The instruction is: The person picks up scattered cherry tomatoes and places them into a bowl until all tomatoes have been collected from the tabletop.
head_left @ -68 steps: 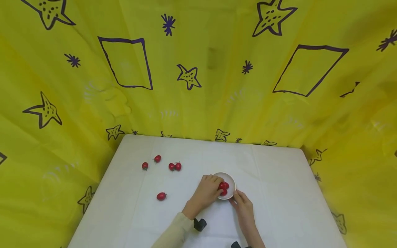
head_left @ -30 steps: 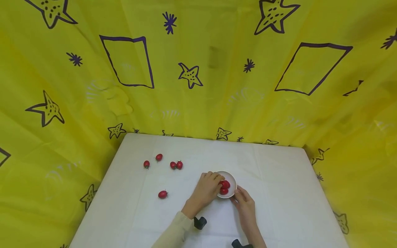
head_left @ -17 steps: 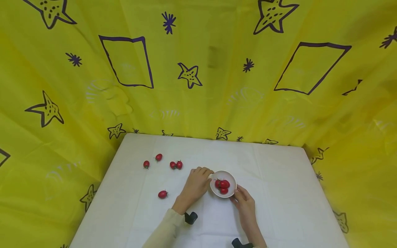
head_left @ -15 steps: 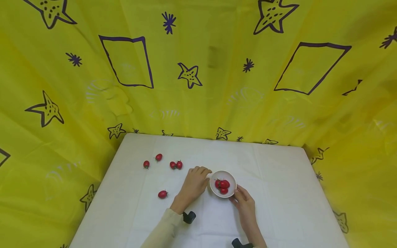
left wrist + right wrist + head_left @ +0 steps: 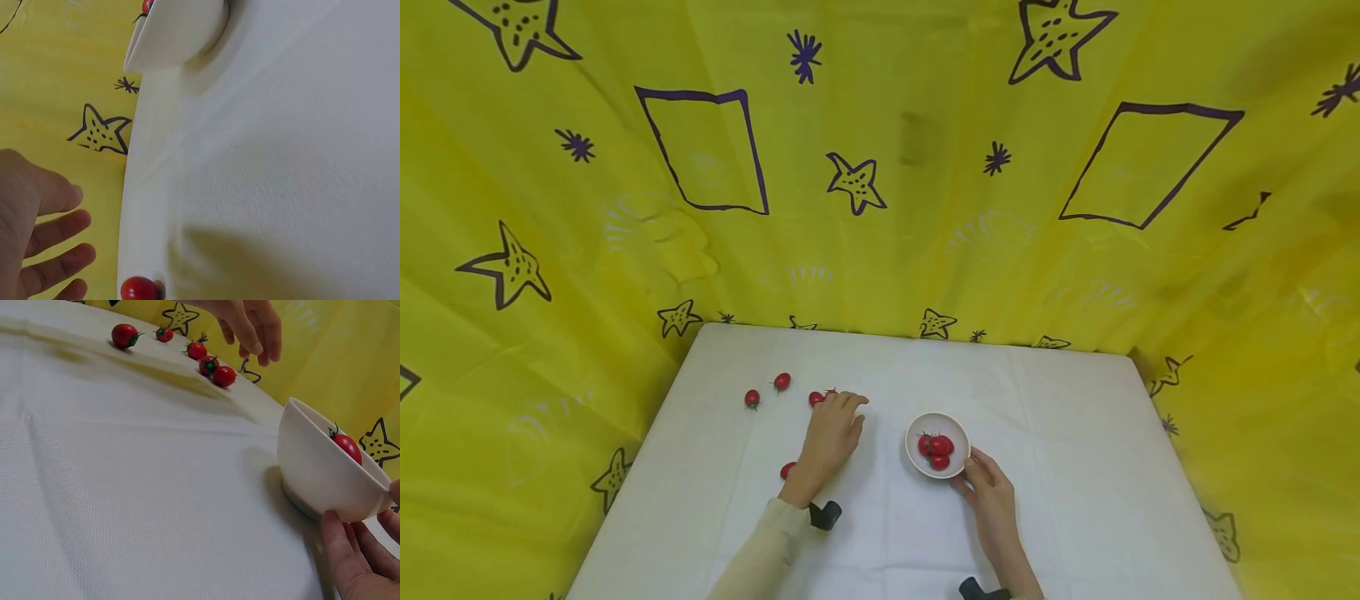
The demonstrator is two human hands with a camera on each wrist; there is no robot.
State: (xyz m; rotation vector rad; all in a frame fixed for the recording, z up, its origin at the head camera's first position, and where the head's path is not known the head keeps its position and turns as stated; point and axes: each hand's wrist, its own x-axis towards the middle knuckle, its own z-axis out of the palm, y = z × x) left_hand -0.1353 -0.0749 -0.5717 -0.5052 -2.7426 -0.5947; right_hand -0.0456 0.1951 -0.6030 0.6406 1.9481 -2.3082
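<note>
A small white bowl (image 5: 912,435) stands mid-table with three red cherry tomatoes (image 5: 936,448) in it. My right hand (image 5: 970,472) holds the bowl's near right side between thumb and fingers; in the right wrist view the bowl (image 5: 315,472) and one tomato (image 5: 347,445) show. My left hand (image 5: 848,408) hovers empty, fingers relaxed, over a pair of tomatoes (image 5: 815,398) to the left of the bowl. In the left wrist view its fingers (image 5: 53,234) hang above a tomato (image 5: 139,289). Two more tomatoes (image 5: 752,398) (image 5: 782,381) lie further left.
Another tomato (image 5: 787,469) lies half hidden beside my left wrist. The white table (image 5: 1060,417) is ringed on three sides by a yellow curtain (image 5: 925,233) with purple stars. The table's right half is bare cloth.
My left hand has come out of the bowl and moved left to the pair of loose tomatoes. The right hand and the bowl have stayed where they were.
</note>
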